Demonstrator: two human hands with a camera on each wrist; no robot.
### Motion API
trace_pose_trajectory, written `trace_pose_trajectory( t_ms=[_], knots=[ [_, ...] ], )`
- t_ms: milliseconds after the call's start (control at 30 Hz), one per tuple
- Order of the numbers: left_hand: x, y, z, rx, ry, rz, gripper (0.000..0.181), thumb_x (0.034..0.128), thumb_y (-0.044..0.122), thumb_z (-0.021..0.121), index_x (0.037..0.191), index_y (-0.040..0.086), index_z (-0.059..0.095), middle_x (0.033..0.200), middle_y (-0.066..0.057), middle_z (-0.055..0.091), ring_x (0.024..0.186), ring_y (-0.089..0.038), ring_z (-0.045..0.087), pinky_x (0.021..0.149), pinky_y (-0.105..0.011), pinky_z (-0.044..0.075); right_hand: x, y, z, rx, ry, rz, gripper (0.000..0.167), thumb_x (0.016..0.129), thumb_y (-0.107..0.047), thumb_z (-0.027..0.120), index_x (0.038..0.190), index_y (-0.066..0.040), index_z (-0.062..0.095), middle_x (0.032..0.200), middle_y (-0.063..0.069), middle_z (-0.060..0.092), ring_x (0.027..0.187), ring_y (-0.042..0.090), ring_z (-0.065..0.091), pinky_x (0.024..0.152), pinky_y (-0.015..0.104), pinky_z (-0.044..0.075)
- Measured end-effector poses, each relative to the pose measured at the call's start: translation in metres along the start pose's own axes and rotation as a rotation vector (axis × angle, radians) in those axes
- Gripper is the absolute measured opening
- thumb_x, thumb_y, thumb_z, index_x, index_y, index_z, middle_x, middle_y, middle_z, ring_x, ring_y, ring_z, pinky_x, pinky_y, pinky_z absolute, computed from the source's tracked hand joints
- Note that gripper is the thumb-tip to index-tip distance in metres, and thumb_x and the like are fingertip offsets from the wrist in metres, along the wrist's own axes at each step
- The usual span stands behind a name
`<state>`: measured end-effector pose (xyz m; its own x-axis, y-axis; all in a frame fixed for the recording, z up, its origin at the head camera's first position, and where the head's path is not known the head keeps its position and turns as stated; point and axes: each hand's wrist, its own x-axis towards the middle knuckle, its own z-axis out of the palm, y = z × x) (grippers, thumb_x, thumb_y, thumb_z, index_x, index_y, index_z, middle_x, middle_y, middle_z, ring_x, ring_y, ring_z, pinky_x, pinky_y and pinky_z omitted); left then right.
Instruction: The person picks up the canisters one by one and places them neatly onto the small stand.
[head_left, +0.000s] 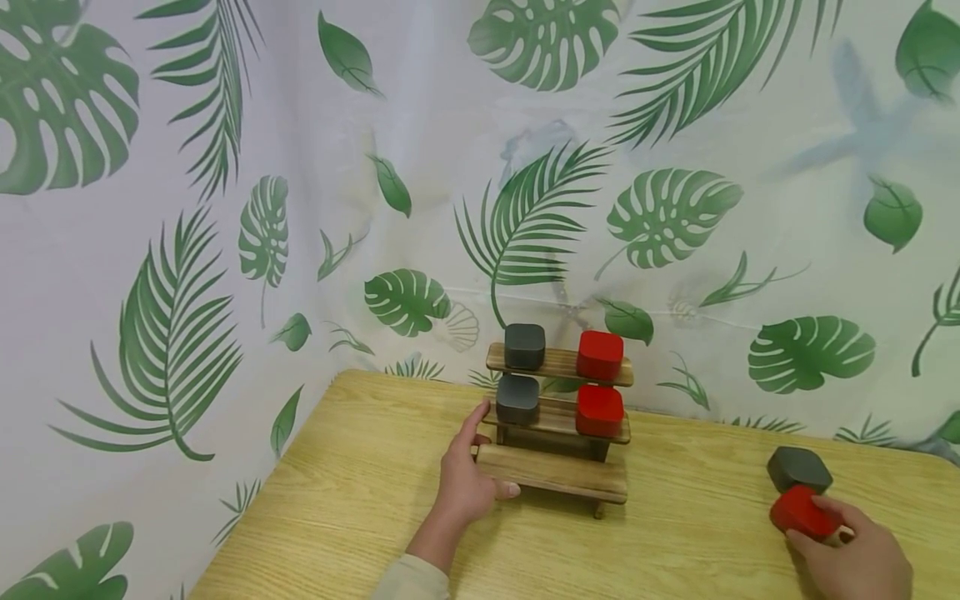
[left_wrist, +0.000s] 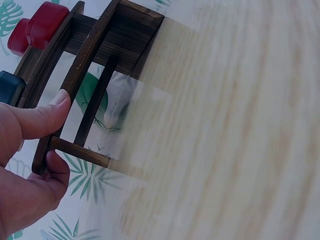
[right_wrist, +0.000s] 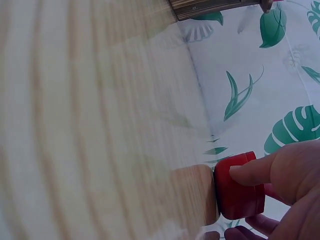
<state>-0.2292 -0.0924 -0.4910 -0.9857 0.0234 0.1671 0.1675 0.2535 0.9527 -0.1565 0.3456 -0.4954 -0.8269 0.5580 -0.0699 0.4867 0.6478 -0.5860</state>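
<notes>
My left hand [head_left: 467, 483] holds the left end of a small three-tier wooden display stand [head_left: 551, 473]. In the left wrist view its thumb lies on the stand's bottom tier [left_wrist: 82, 70], with a finger curled round the end. At the far right, my right hand [head_left: 858, 550] pinches a red rounded block [head_left: 801, 510] between thumb and fingers. Against this block, in the right wrist view, sits a wood-coloured rounded piece [right_wrist: 197, 192]; whether they are joined I cannot tell. Just behind the red block is a dark grey rounded block [head_left: 798, 468].
The stand's top tier bears a dark grey block [head_left: 524, 346] and a red one [head_left: 600, 354]. Its middle tier bears another grey block [head_left: 517, 398] and red block [head_left: 599, 408]. Behind the wooden table [head_left: 337, 500] hangs a leaf-patterned cloth [head_left: 420, 242].
</notes>
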Motion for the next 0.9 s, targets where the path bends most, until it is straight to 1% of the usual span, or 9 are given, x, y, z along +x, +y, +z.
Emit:
trace_pose_trajectory(
  t_ms=[200,333,467,567,700,900],
  knots=[
    [-0.001,0.001,-0.001,0.004,0.001,-0.008,0.121,0.0572,-0.012,0.092,0.153,0.037,0.038,0.144,-0.005,0.047,0.114,-0.028,0.047,0.062,-0.035,0.051,0.001,0.0,0.002,0.001,0.026,-0.02,0.08,0.077,-0.033,0.087,0.136,0.007,0.05,0.128,0.039,0.051,0.107,0.055,0.051,0.085,0.061,0.04],
    [-0.001,0.002,-0.001,0.004,0.001,-0.011,0.12,0.0568,-0.013,0.092,0.153,0.036,0.039,0.145,-0.005,0.047,0.114,-0.028,0.048,0.063,-0.034,0.051,0.0,-0.003,0.002,0.019,0.039,-0.007,0.074,0.079,-0.029,0.086,0.135,0.007,0.051,0.128,0.038,0.051,0.108,0.055,0.05,0.086,0.061,0.04],
    [0.0,0.002,-0.001,0.006,0.004,-0.009,0.12,0.0566,-0.013,0.092,0.154,0.034,0.039,0.145,0.001,0.047,0.114,-0.027,0.048,0.065,-0.034,0.052,-0.001,-0.006,0.003,0.026,0.061,-0.009,0.068,0.081,-0.024,0.085,0.132,0.007,0.053,0.126,0.037,0.053,0.107,0.055,0.051,0.086,0.061,0.041],
    [0.0,0.002,-0.001,0.009,0.007,-0.007,0.12,0.0565,-0.012,0.092,0.154,0.034,0.039,0.143,0.003,0.047,0.114,-0.026,0.048,0.065,-0.034,0.052,-0.001,-0.008,0.003,0.03,0.063,-0.003,0.067,0.082,-0.023,0.084,0.133,0.007,0.052,0.127,0.037,0.052,0.108,0.055,0.05,0.087,0.062,0.04],
    [0.0,0.003,-0.001,0.011,0.009,-0.009,0.121,0.0565,-0.012,0.093,0.154,0.034,0.039,0.142,0.002,0.048,0.113,-0.026,0.048,0.066,-0.033,0.052,-0.002,-0.011,0.004,0.042,0.051,0.007,0.069,0.082,-0.023,0.085,0.134,0.007,0.051,0.131,0.037,0.049,0.112,0.055,0.046,0.089,0.062,0.04],
    [-0.001,0.003,0.0,0.009,0.02,-0.016,0.122,0.0556,-0.012,0.093,0.153,0.036,0.039,0.14,0.002,0.049,0.113,-0.025,0.048,0.067,-0.033,0.051,-0.008,-0.017,0.002,0.048,0.043,-0.02,0.07,0.081,-0.024,0.086,0.133,0.007,0.053,0.132,0.038,0.049,0.112,0.055,0.048,0.088,0.061,0.042]
  ],
)
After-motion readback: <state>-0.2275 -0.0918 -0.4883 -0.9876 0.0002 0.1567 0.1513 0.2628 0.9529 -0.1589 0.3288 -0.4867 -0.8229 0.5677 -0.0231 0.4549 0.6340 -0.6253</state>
